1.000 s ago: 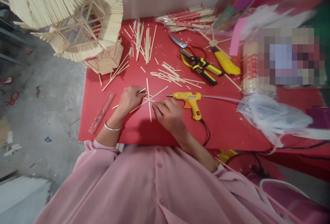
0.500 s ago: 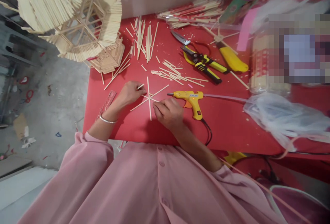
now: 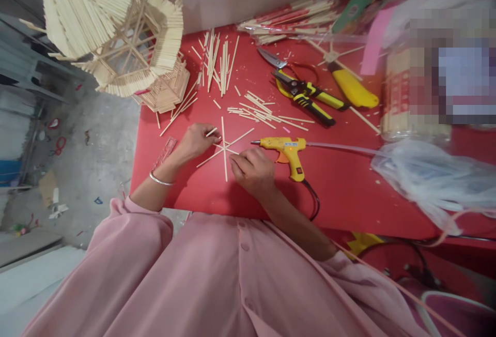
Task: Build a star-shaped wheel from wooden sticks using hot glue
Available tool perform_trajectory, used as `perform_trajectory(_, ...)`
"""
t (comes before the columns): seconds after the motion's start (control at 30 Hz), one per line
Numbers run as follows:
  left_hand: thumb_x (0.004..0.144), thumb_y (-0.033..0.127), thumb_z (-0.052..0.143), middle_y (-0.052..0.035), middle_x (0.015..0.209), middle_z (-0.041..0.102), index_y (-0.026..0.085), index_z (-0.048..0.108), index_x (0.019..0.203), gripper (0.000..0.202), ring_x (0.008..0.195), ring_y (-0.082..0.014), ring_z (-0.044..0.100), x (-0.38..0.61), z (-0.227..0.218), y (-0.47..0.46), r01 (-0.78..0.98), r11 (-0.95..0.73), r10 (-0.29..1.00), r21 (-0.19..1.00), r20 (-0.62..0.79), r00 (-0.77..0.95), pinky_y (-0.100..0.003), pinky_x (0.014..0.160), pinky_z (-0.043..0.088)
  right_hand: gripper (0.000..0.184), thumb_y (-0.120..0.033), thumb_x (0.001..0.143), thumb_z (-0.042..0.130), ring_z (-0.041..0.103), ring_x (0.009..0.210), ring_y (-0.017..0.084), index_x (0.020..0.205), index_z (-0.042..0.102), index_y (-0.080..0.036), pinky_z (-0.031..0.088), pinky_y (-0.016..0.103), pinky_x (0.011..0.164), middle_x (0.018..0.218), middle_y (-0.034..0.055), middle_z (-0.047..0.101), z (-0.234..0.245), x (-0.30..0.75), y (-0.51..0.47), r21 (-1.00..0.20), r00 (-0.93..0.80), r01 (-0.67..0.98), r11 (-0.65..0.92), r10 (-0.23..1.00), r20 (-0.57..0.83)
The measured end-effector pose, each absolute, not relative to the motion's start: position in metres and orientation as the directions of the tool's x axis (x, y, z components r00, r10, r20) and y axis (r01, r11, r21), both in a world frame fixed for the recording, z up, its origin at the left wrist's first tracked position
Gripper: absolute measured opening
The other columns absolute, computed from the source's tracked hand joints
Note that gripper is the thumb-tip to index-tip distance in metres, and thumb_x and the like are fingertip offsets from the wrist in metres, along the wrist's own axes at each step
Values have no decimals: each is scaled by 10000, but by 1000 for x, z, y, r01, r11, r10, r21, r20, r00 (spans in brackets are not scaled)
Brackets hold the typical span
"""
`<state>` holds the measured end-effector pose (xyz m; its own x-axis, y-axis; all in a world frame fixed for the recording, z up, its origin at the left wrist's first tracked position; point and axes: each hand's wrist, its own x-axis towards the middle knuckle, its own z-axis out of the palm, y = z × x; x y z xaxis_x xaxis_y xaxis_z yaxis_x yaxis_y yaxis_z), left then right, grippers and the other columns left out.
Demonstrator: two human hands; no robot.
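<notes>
A six-armed star of thin wooden sticks lies on the red tabletop in front of me. My right hand is closed, with thumb and forefinger pinching the star's right arm. At the star's upper left, my left hand is closed round a short wooden stick that pokes out between its fingers. Its fingertips are close to the star's left arm; whether they touch it I cannot tell. Just right of my right hand rests a yellow glue gun, its nozzle pointing left.
Loose cut sticks lie beyond the star. Yellow-and-black pruning shears and a yellow-handled tool are farther right. A tiered stick model stands at the back left. Plastic bags cover the right side. A clear ruler lies by my left wrist.
The view has swung slightly left. My left fingertips have shifted a little near the star's left arm; my right hand stays on its right arm.
</notes>
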<state>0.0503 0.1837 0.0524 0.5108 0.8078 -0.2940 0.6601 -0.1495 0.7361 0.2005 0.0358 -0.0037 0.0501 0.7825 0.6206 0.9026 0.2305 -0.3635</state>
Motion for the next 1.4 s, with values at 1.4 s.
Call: perform_trajectory(1.4,683,292,651,-8,579,590,140,673,607,171,629,-147,581,58,58,184,769,-216,799,602,-343,494,-231,542,394,208,-204,962,574,521,727,156,838,740,-216,381,300,661,709,21,634,-2,198,38,-443,110,868,226,782,613)
